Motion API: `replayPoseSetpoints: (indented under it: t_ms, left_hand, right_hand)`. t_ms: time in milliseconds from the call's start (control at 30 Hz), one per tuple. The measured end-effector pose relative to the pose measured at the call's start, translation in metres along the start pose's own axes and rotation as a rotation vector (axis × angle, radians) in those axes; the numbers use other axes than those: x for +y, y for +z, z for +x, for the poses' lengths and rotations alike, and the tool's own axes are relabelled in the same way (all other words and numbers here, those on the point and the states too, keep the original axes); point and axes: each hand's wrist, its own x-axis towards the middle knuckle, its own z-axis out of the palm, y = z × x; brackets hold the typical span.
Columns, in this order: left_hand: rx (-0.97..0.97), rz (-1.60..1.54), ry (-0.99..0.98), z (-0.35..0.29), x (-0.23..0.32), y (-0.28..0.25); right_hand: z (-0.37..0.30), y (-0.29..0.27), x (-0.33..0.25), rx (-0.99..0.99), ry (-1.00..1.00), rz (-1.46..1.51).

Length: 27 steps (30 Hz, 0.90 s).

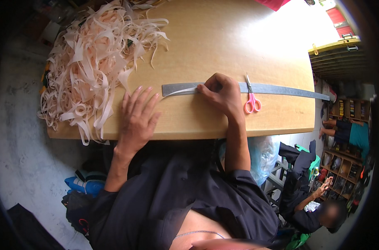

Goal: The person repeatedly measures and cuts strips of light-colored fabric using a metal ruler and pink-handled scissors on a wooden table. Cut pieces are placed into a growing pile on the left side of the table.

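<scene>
My right hand (pixel 223 95) pinches a narrow pale fabric strip (pixel 182 90) over a long metal ruler (pixel 277 90). From my fingers the strip runs left, past the ruler's left end. My left hand (pixel 138 112) lies on the wooden table (pixel 189 121) near its front edge, fingers stretched out and nothing held. Small scissors with pink handles (pixel 252 102) rest across the ruler, just right of my right hand, their blades toward the far side. A large heap of pale peach fabric strips (pixel 93 62) covers the table's left side, beside my left hand.
Some strips hang over the front edge. A red item (pixel 273 3) sits at the far edge. Right of me, a seated person in dark clothes (pixel 310 212) is near wooden shelves (pixel 339 166); another person in a teal top (pixel 358 137) is beyond. A plastic bag (pixel 262 156) stands below the table.
</scene>
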Motion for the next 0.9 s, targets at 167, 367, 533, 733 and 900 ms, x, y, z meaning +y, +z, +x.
replayPoseSetpoints:
  t_ms: [167,367,533,733,900]
  left_hand:
    - [0.164,-0.114,-0.023,0.006,-0.019,-0.006]
    - [0.271,0.069,0.088,0.019,-0.026,-0.010]
    - [0.208,0.089,0.081,0.018,-0.029,-0.006]
    - [0.189,0.117,0.016,0.014,-0.034,-0.009]
    - [0.235,0.099,0.024,0.016,-0.033,-0.007]
  right_hand:
    - [0.000,-0.001,-0.003,-0.018,0.040,0.026]
    - [0.000,-0.001,-0.003,-0.014,0.062,0.063]
    - [-0.001,0.000,-0.001,-0.005,0.050,0.067]
    - [-0.004,0.003,0.001,0.023,0.029,0.078]
    - [-0.006,0.005,0.002,0.061,-0.038,0.065]
